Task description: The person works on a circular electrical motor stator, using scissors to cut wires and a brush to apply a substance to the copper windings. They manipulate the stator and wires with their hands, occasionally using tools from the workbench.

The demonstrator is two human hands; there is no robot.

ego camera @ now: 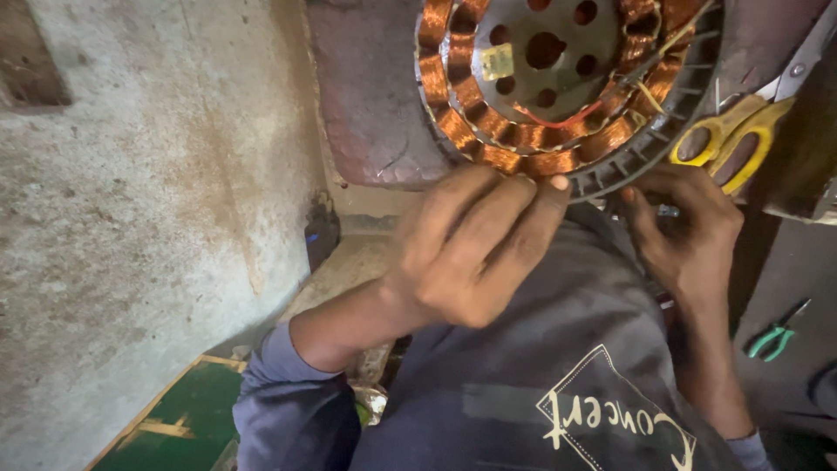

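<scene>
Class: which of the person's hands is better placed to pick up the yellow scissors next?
Probably the right hand: the scissors lie just above its fingers. The left hand is further off, fingertips on the stator.

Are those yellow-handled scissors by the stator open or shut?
Shut, as far as shows. The two handle loops of the scissors lie nearly against each other, and the blades run up as one strip past the stator; the tips are out of frame.

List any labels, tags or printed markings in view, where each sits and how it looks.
Small tag: on the stator's grey metal hub, left of the centre hole; pale yellow rectangle.
Shirt print: on the dark grey shirt, bottom centre; cream lettering inside a thin diamond outline.
No packages, signs or screens.
</scene>
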